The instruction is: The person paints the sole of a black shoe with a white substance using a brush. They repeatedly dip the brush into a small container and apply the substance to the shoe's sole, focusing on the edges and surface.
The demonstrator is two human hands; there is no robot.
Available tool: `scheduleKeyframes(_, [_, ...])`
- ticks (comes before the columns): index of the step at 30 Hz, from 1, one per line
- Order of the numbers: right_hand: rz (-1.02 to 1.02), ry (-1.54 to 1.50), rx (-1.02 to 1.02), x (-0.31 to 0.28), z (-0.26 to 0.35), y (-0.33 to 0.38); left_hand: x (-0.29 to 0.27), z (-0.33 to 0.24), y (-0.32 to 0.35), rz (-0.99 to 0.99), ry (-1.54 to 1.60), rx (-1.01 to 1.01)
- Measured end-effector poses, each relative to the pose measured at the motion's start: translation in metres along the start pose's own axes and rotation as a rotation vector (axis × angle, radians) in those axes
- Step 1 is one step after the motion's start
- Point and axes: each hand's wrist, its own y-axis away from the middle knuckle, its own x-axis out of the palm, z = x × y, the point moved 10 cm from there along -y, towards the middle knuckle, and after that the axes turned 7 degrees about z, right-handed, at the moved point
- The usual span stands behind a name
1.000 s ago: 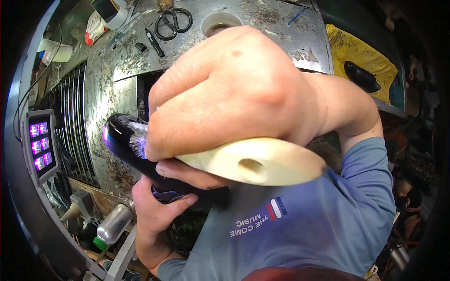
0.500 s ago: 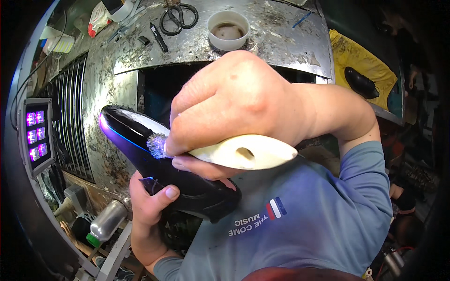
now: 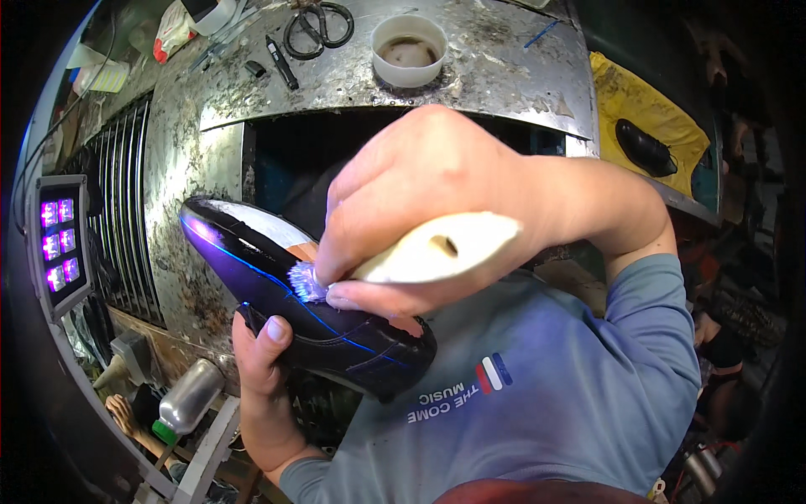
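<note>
Head view: the right hand (image 3: 420, 185) has its fingers clamped round a cream brush (image 3: 432, 256), bristles (image 3: 305, 281) against a black shoe (image 3: 332, 332) beneath the fingertips. The left hand (image 3: 262, 357) grips that shoe, thumb visible, other fingers hidden. Brushing seems partway: 1 shiny blue line (image 3: 252, 266) runs along the edge, while pale sole (image 3: 256, 218) left of the brush-holding fingers looks uncoated.

- Shoe (image 3: 336, 336) before the torso (image 3: 537, 361), toe pointing left, left hand (image 3: 262, 357) at its near side.
- Brush (image 3: 420, 259) in the right hand (image 3: 428, 193), bristles against the shoe.
- Behind, on the bench (image 3: 495, 105): bowl (image 3: 409, 76); scissors (image 3: 322, 34) to its left; pen (image 3: 282, 63) just before these.
- Lamp (image 3: 63, 284) left of the shoe.
- Bottle (image 3: 191, 395) left of the left hand.
- Far right: second shoe (image 3: 645, 149) on a cloth (image 3: 621, 92).
</note>
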Motion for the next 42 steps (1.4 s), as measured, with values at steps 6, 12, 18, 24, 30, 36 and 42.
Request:
scheduleKeyframes(6, [-0.126,0.301,0.229,-0.088,-0.030,0.016,-0.020,0.021,0.005,-0.024,-0.016,0.059])
scheduleKeyframes(12, [-0.139,0.757,0.534,-0.137,-0.122,0.058,-0.029,0.032,0.002,-0.071,0.000,0.095])
scheduleKeyframes(18, [0.035,1.038,0.730,-0.120,-0.165,0.062,-0.025,0.028,-0.002,-0.079,0.023,0.114])
scheduleKeyframes(24, [-0.319,0.918,0.059,-0.126,-0.071,0.045,-0.021,0.022,-0.002,-0.091,0.036,0.126])
scheduleKeyframes(30, [-0.174,0.663,0.272,-0.115,-0.105,0.056,-0.014,0.014,-0.006,-0.078,0.005,0.133])
scheduleKeyframes(36, [-0.183,0.227,-0.012,-0.071,-0.048,0.024,-0.005,0.006,-0.006,-0.084,-0.074,0.086])
scheduleKeyframes(42, [-0.138,0.128,-0.096,-0.025,-0.017,0.005,0.014,-0.001,-0.012,-0.008,-0.145,0.033])
